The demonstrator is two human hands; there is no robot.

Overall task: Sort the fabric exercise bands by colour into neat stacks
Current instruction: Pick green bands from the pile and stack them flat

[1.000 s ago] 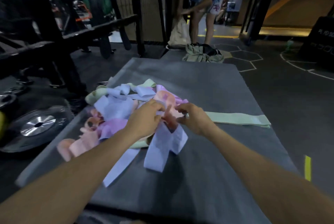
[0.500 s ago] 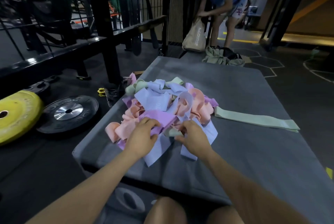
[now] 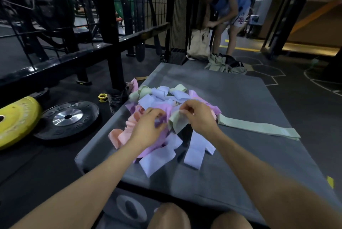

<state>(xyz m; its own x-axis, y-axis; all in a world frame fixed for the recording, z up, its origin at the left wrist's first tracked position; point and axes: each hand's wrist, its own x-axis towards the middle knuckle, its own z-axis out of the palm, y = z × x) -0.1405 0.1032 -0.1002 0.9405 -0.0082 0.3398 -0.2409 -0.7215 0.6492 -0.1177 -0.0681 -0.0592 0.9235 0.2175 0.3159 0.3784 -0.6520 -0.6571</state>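
A tangled heap of fabric bands in lilac, purple, pink and pale green lies on a grey mat. My right hand pinches a pale green band and holds it lifted out of the heap's middle. My left hand rests curled on the purple and pink bands at the heap's left, gripping purple fabric. One pale green band lies flat and apart to the right of the heap. Lilac bands hang toward the mat's near edge.
A black weight plate and a yellow plate lie on the floor to the left, by a black rack. A person bends over a bag beyond the mat. My knees are below the mat's near edge.
My right hand has pulled a pale green band up out of the heap. My left hand has shifted slightly onto the purple bands. The view has tilted a little.
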